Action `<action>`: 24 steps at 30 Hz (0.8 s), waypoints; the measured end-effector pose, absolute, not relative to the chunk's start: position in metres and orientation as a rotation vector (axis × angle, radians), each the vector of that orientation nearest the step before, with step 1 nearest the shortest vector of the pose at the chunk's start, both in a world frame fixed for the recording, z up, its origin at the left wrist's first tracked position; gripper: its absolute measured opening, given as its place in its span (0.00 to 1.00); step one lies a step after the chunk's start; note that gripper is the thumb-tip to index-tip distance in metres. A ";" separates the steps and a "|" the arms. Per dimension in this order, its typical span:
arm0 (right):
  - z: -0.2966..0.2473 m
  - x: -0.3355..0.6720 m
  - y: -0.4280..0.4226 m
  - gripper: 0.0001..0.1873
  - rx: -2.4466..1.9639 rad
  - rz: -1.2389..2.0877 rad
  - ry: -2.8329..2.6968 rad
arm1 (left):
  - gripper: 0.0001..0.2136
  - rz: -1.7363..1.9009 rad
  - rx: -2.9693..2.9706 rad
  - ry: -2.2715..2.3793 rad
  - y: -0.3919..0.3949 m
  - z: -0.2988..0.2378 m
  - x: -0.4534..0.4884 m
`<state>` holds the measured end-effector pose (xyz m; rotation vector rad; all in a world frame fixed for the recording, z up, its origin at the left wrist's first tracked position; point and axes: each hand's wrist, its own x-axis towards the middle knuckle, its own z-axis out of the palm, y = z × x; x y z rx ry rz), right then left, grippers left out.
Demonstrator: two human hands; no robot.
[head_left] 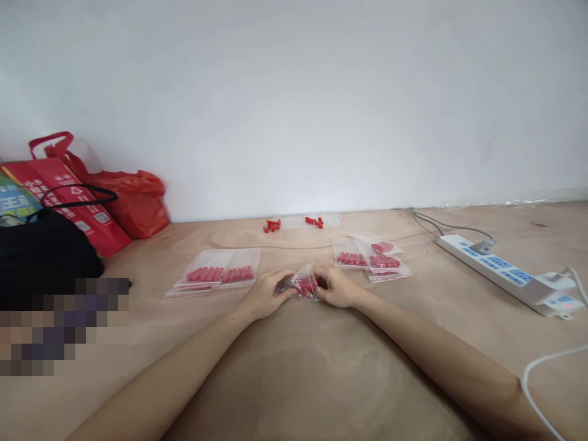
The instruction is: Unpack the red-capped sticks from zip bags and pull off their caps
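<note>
Between my two hands, just above or on the wooden table, is a clear plastic bag (305,282) with red pieces inside. My left hand (271,293) grips its left side, fingers curled round the plastic. On the opposite side my right hand (337,286) pinches the bag. Flat clear bags (236,274) with rows of red capsule-shaped pieces lie to the left of my left hand. More such bags (351,258) overlap beyond my right hand. Loose red pieces (272,226) and a small red group (315,222) lie farther back, near an empty-looking clear bag (291,223).
A white power strip (498,266) with plugs and cables sits on the right of the wooden table (294,380). At the left stand a red plastic bag (138,202), a red printed bag (68,196) and a black bag (46,257). A white wall closes off the back.
</note>
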<state>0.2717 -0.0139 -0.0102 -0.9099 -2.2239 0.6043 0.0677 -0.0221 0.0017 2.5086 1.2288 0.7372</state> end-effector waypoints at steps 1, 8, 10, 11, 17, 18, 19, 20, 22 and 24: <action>-0.010 0.273 -0.013 0.15 -0.889 0.547 -2.267 | 0.13 0.736 2.509 1.224 -0.022 0.002 0.068; -0.012 0.276 -0.012 0.11 -0.914 0.254 -2.449 | 0.13 0.757 2.527 1.221 -0.021 0.000 0.068; -0.012 0.275 -0.013 0.10 -0.913 0.214 -2.445 | 0.13 0.757 2.523 1.223 -0.021 0.000 0.067; -0.012 0.274 -0.014 0.10 -0.914 0.212 -2.433 | 0.13 0.754 2.522 1.225 -0.021 -0.001 0.067; -0.012 0.279 -0.010 0.12 -0.891 0.454 -2.270 | 0.13 0.776 2.509 1.256 -0.020 -0.001 0.066; -0.011 0.282 -0.009 0.13 -0.884 0.528 -2.233 | 0.14 0.776 2.509 1.258 -0.020 -0.001 0.066; -0.011 0.285 -0.008 0.14 -0.880 0.601 -2.204 | 0.14 0.775 2.506 1.262 -0.020 -0.001 0.066; -0.010 0.288 -0.007 0.15 -0.877 0.668 -2.184 | 0.14 0.771 2.502 1.268 -0.020 -0.001 0.066; -0.009 0.291 -0.007 0.17 -0.855 0.774 -2.174 | 0.14 0.760 2.494 1.273 -0.019 -0.002 0.066; -0.009 0.291 -0.008 0.18 -0.801 0.812 -2.173 | 0.14 0.759 2.493 1.269 -0.019 -0.002 0.065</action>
